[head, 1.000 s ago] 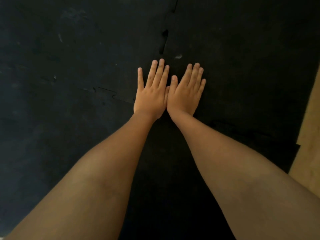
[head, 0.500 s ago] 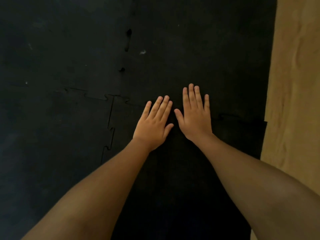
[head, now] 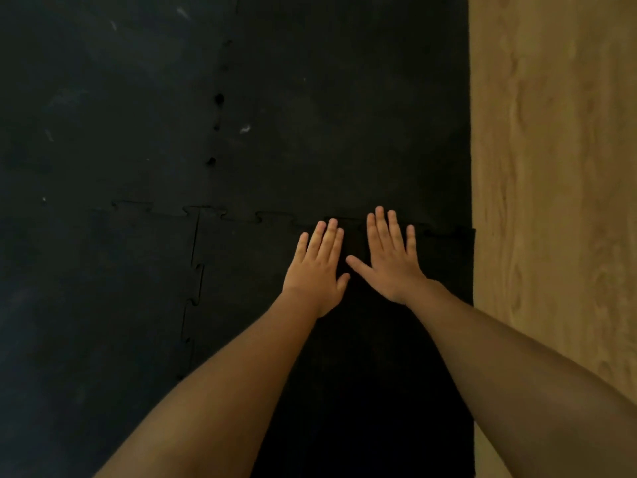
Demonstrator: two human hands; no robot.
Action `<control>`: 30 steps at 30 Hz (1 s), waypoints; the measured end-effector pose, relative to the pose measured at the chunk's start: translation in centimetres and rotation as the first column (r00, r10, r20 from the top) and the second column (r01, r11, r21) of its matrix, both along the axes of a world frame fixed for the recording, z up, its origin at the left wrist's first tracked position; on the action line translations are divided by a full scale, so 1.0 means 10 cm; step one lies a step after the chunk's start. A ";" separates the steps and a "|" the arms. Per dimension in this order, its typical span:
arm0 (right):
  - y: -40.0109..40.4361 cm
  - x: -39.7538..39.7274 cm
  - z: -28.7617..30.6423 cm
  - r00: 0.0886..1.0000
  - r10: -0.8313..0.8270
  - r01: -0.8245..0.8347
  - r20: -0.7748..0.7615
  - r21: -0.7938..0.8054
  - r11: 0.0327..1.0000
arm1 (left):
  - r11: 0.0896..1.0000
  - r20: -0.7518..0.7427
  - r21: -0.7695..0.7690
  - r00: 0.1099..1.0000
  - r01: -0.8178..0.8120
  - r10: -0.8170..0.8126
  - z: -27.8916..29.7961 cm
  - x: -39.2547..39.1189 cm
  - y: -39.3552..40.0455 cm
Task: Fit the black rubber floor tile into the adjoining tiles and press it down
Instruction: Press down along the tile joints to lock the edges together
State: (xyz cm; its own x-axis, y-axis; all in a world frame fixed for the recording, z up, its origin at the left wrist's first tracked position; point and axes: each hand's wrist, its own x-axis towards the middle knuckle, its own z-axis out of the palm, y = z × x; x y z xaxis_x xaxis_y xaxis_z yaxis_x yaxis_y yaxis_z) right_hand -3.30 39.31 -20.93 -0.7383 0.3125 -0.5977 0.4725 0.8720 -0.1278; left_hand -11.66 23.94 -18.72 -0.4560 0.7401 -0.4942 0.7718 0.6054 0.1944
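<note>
The black rubber floor tile (head: 248, 288) lies flat in the lower middle, its toothed far edge meeting the tile beyond (head: 344, 132) and its toothed left edge meeting the tile at the left (head: 103, 288). My left hand (head: 319, 262) rests palm down on it, fingers apart, fingertips close to the far seam (head: 275, 217). My right hand (head: 391, 257) lies flat beside it, fingertips on that seam. Neither hand holds anything. My forearms hide the tile's near part.
Light wooden floor (head: 551, 201) runs along the right side of the black tiles. Small dark holes (head: 219, 98) dot the vertical seam between the two far tiles. A few pale scuffs (head: 244, 129) mark the far tiles.
Both hands have slid to the right along the far seam, staying flat on the tile. The view has shifted right, showing more wooden floor.
</note>
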 end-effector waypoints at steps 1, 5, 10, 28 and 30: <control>0.02 -0.04 0.01 1.000 -0.001 0.002 0.029 -0.042 0.999 | 1.000 0.006 -0.019 1.000 0.019 -0.019 0.03 -0.03 0.01; 0.12 -0.17 0.19 0.995 -0.053 0.068 0.080 -0.200 0.977 | 0.996 0.065 -0.089 0.998 0.018 -0.013 0.30 -0.14 0.15; 0.18 0.38 0.20 0.837 -0.506 0.531 -0.208 0.086 0.843 | 0.999 0.098 0.022 0.994 0.038 -0.040 0.38 0.10 0.46; -0.18 0.84 0.68 0.917 -0.355 0.379 0.182 -0.121 0.917 | 0.995 -0.072 0.094 0.997 0.009 -0.003 1.23 0.19 -0.47; -0.53 0.90 0.56 0.922 -0.369 0.381 0.120 -0.103 0.919 | 0.998 -0.109 0.057 0.994 -0.013 0.019 1.15 0.21 -0.89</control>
